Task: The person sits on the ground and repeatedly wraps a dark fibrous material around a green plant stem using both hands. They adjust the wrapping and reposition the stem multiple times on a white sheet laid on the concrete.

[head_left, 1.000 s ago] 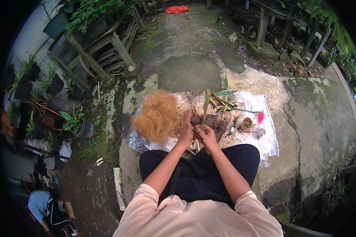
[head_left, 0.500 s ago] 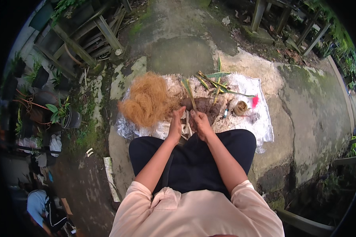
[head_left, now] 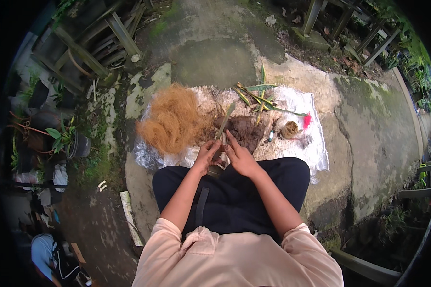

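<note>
My left hand is closed around the lower part of a long green snake plant leaf, which points up and away from me. Close beside it, my right hand has its fingers stretched out, the index finger near the leaf. Both hands hover over my lap, at the near edge of a mound of dark brown soil. To the left sits a big tangle of brown coconut fibre. Several more snake plant leaves lie crossed behind the soil.
A white sack sheet lies under these things. On its right are an open jar, a small white bottle and a bright pink item. A potted plant stands left. Another person is at lower left.
The leaf has passed from my right hand to my left, which has closed on it and drawn slightly toward me. My right hand has opened, with its fingers extended.
</note>
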Available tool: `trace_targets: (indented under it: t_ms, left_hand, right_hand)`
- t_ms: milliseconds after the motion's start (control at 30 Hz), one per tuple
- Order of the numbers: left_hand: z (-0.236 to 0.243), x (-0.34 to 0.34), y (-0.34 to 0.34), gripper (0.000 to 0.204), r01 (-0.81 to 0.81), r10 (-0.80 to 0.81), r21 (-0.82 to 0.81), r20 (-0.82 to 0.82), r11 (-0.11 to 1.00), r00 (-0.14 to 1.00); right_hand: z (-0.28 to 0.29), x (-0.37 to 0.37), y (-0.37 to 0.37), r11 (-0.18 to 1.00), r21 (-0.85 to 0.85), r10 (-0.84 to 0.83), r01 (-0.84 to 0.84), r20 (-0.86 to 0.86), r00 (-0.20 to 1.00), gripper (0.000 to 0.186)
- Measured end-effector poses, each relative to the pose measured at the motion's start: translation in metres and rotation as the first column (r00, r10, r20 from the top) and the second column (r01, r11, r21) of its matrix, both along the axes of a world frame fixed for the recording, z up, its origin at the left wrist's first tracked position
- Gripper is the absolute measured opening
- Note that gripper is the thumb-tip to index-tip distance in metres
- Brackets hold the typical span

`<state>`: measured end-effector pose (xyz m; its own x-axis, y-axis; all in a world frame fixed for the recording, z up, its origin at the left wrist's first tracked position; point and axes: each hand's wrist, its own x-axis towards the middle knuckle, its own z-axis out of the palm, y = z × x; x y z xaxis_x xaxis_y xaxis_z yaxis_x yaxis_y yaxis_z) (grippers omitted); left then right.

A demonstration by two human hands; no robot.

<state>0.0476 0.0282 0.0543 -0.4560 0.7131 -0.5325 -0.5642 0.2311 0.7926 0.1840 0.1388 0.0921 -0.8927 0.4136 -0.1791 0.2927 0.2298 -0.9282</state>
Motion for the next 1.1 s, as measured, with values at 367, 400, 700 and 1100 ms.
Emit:
trace_targets:
  t_ms: [367, 400, 700, 1100]
  left_hand:
    - [-0.036, -0.023, 0.01, 0.041, -0.111, 0.086, 0.118, 0.196, 0.987, 0.977]
    - [-0.038, -0.024, 0.012, 0.041, -0.116, 0.089, 0.126, 0.202, 0.985, 0.975]
    - [-0.042, -0.022, 0.032, 0.039, -0.17, 0.153, 0.049, 0.242, 0.984, 0.958]
    - [-0.049, -0.025, 0.037, 0.033, -0.225, 0.217, 0.003, 0.254, 0.974, 0.943]
  right_hand:
    - [-0.011, 0.009, 0.094, 0.892, 0.428, -0.337, 0.145, 0.417, 0.844, 0.044]
    - [-0.021, 0.01, 0.097, 0.868, 0.463, -0.407, 0.182, 0.45, 0.795, 0.042]
    - [-0.076, -0.017, 0.097, 0.879, 0.455, -0.241, -0.141, 0.681, 0.691, 0.054]
    - [-0.109, -0.02, 0.109, 0.894, 0.431, -0.219, -0.127, 0.664, 0.715, 0.038]
